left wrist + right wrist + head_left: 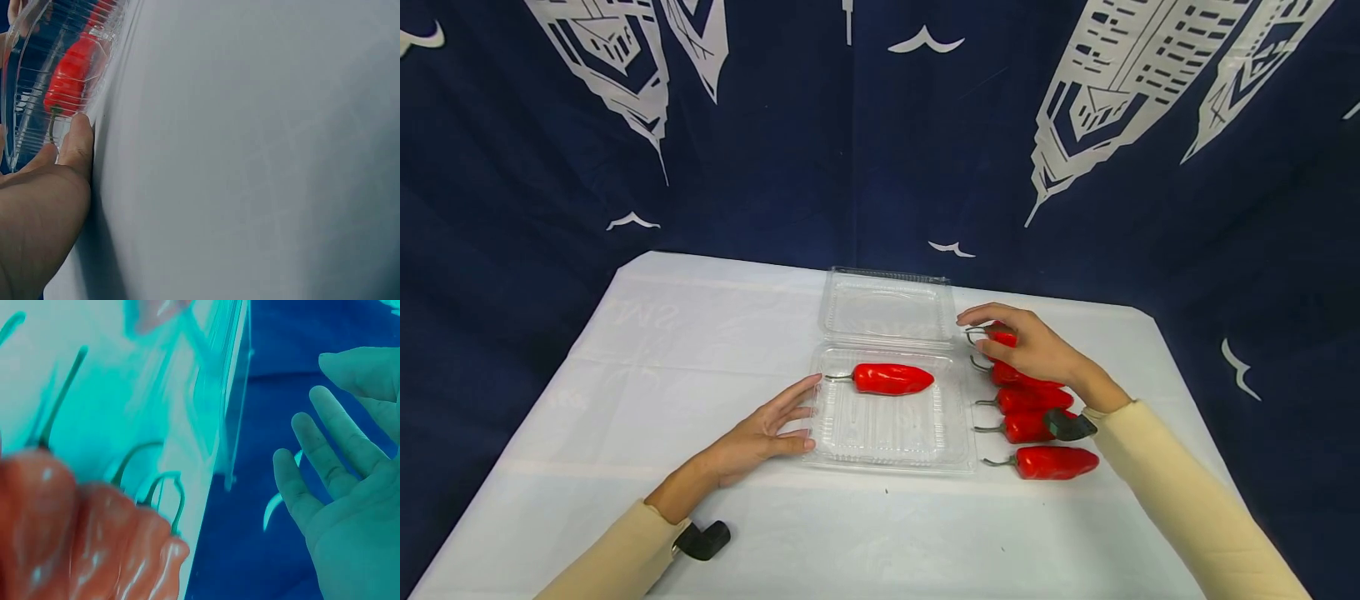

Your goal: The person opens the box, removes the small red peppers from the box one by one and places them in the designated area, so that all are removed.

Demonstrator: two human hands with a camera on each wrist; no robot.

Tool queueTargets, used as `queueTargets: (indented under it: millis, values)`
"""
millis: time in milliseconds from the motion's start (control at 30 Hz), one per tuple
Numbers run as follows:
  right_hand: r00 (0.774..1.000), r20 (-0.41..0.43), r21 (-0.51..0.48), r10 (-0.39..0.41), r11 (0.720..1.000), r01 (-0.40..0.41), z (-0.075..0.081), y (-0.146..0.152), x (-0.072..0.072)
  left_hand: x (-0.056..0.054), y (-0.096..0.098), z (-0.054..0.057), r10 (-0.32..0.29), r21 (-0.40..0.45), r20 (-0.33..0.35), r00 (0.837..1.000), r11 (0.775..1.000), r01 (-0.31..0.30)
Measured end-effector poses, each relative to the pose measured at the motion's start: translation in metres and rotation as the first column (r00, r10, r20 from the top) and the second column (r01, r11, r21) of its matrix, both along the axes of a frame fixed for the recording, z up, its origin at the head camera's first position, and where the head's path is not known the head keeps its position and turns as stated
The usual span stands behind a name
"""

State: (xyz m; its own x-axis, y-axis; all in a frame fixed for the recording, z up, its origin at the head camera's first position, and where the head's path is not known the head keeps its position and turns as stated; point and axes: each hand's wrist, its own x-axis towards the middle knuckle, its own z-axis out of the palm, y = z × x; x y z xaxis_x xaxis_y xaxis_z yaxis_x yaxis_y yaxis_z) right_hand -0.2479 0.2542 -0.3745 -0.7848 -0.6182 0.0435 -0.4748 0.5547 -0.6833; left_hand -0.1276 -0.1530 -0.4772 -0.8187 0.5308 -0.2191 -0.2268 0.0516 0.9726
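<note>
A clear plastic clamshell container (887, 458) lies on the table with its lid folded back. One red pepper (893, 379) rests inside it, stem to the left. My left hand (767, 429) touches the container's left edge with fingers spread; the left wrist view shows its fingertips beside the ribbed wall (25, 100). Several red peppers (1052, 463) lie in a column right of the container, stems pointing left. Over the farthest of them is my right hand (1033, 342), partly covering them. Its fingers are extended and apart in the right wrist view, with nothing between them.
The container's lid (887, 310) lies flat toward the table's far edge. A white cloth covers the table (685, 333), and a dark blue curtain (850, 167) with white prints hangs behind it. Each wrist carries a small black device (703, 540).
</note>
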Motion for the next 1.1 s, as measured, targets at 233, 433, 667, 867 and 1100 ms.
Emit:
queueTargets:
  millis: [233,433,667,867,1100]
  values:
    - [0.991,0.118,-0.105,0.070,0.993,-0.057,0.001,-0.019,0.009,0.000,0.001,0.000,0.001,-0.006,0.001,1.000,1.000,-0.001]
    - [0.971,0.209,-0.133,0.116,0.987,-0.089,-0.004,-0.039,0.014,-0.001,0.001,-0.001,0.003,-0.008,0.003,1.000,1.000,-0.003]
    - [0.953,0.219,-0.097,0.211,0.976,-0.194,-0.018,-0.060,0.018,0.000,0.002,0.000,0.001,-0.009,0.001,1.000,1.000,-0.001]
    - [0.953,0.194,-0.052,0.233,0.972,-0.228,-0.029,-0.072,0.019,-0.001,0.002,0.000,-0.002,-0.012,-0.002,1.000,1.000,0.002]
    - [0.953,0.155,-0.035,0.258,0.966,-0.256,-0.037,-0.078,0.018,-0.001,0.001,0.000,-0.001,-0.012,-0.010,1.000,1.000,0.001]
